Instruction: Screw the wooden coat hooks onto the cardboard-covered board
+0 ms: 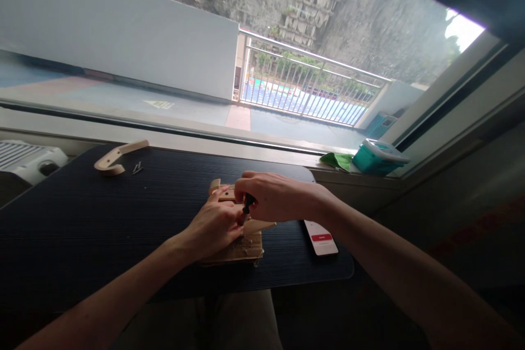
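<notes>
- Far left, beside the table's edge: a white slatted appliance (30, 161), partly in view.
- Left, on the far part of the dark table (164, 191): a hooked wooden piece (107, 165) lies with its curve toward the left. Just right of it lie a few small metal pieces (137, 167), apart from it.
- Centre: the left hand (217, 224) rests over the work. Its index finger reaches out along a wooden part (227, 193) with a dark hole; the other fingers are bent close to the tool. Whether they pinch the tool or the wood cannot be told.
- Below that hand: a worn wooden board (241, 249) lies on the table, with a pale wooden piece (260, 226) above it, its end pointing right.
- Right of the left hand: the right hand (266, 191) has its fingers curled closed around a dark-handled tool (248, 202), held tilted downward. The tool's tip is hidden.
- Right: a phone (322, 240) with its screen lit, near the table's right edge.
- Far right, on the sill: a green cloth (337, 161) just beside a teal box (377, 157).
</notes>
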Action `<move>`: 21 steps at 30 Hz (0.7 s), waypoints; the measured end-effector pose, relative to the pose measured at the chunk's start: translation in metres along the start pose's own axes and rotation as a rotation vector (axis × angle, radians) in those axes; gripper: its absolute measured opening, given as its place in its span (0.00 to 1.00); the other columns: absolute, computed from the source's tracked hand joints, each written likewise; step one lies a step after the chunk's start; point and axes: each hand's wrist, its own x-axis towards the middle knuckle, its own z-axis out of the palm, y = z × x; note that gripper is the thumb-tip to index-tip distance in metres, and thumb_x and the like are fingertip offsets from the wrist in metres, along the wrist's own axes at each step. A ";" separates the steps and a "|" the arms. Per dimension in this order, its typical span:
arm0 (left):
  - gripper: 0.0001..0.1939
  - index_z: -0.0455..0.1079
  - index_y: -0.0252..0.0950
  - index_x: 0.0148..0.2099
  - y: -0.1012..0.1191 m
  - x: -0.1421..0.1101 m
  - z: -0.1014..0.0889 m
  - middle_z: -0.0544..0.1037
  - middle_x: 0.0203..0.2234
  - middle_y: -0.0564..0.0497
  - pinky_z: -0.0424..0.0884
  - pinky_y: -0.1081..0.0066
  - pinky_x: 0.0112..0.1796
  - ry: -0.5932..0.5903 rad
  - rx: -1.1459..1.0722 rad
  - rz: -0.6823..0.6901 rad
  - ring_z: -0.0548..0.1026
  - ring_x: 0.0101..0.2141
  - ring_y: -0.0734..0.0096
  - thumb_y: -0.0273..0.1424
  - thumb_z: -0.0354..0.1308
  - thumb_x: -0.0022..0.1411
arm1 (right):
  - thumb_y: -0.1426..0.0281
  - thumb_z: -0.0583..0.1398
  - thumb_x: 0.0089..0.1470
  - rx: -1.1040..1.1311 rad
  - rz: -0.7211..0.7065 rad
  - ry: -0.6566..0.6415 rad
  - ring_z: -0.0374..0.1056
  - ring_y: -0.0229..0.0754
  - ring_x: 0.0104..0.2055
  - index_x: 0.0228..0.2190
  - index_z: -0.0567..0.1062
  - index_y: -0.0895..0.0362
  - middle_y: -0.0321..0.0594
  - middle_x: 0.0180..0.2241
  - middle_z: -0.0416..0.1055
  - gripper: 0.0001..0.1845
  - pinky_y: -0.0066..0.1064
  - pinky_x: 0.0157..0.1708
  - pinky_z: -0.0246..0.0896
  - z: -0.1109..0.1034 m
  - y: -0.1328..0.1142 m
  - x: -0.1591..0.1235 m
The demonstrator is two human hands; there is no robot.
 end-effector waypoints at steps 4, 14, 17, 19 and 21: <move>0.04 0.71 0.39 0.28 -0.001 0.000 0.001 0.79 0.31 0.51 0.62 0.57 0.50 0.011 -0.022 0.004 0.73 0.40 0.62 0.29 0.56 0.55 | 0.78 0.54 0.46 0.007 -0.044 0.053 0.60 0.35 0.32 0.32 0.73 0.59 0.39 0.33 0.71 0.11 0.25 0.31 0.51 0.000 0.006 0.000; 0.04 0.73 0.40 0.31 0.001 0.001 -0.001 0.79 0.30 0.52 0.54 0.54 0.56 -0.002 -0.044 -0.009 0.74 0.41 0.63 0.30 0.57 0.55 | 0.75 0.55 0.48 -0.012 0.009 0.085 0.59 0.34 0.29 0.38 0.74 0.58 0.39 0.32 0.72 0.14 0.25 0.27 0.48 0.001 0.009 -0.006; 0.05 0.73 0.40 0.32 0.001 0.000 -0.001 0.79 0.30 0.52 0.53 0.55 0.56 -0.001 -0.049 -0.004 0.75 0.39 0.64 0.30 0.56 0.56 | 0.78 0.53 0.47 -0.033 -0.040 0.074 0.60 0.34 0.30 0.31 0.75 0.59 0.40 0.31 0.72 0.13 0.25 0.30 0.49 0.000 0.009 -0.006; 0.05 0.72 0.40 0.31 0.000 0.000 0.000 0.79 0.30 0.53 0.52 0.55 0.57 0.002 -0.027 0.007 0.75 0.39 0.65 0.29 0.55 0.57 | 0.78 0.52 0.48 -0.056 -0.036 0.072 0.58 0.34 0.28 0.28 0.75 0.59 0.39 0.29 0.71 0.11 0.26 0.29 0.49 -0.001 0.008 -0.007; 0.05 0.72 0.39 0.30 0.000 0.000 0.001 0.79 0.29 0.53 0.52 0.55 0.57 0.006 -0.003 0.019 0.74 0.39 0.64 0.29 0.55 0.57 | 0.76 0.52 0.50 -0.073 -0.014 0.067 0.57 0.34 0.27 0.27 0.74 0.59 0.38 0.27 0.71 0.11 0.26 0.28 0.48 -0.001 0.007 -0.006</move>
